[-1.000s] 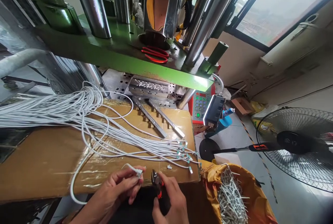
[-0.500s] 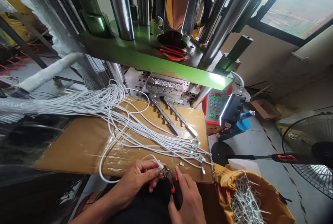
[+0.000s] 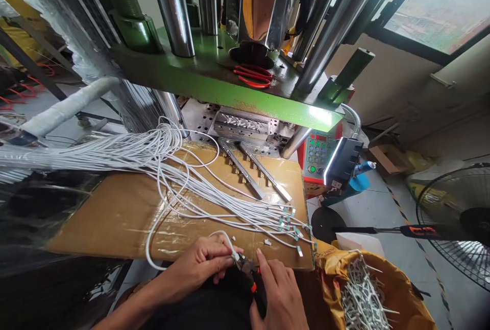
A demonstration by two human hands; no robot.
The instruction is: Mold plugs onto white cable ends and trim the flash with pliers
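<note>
From the head camera, a white cable is pinched near its end by the left hand, and red-handled pliers are gripped closed-fingered by the right hand, just beside that end. A cable bundle is laid on a cardboard-covered table at 11 o'clock, a green press stands at 12 o'clock, a yellow sack sits at 4 o'clock, and a fan stands at 3 o'clock.

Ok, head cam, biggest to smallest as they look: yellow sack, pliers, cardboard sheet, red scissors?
1. Cardboard sheet
2. Yellow sack
3. Red scissors and pliers: too close to rank, and the pliers sit nearer the camera.
</note>
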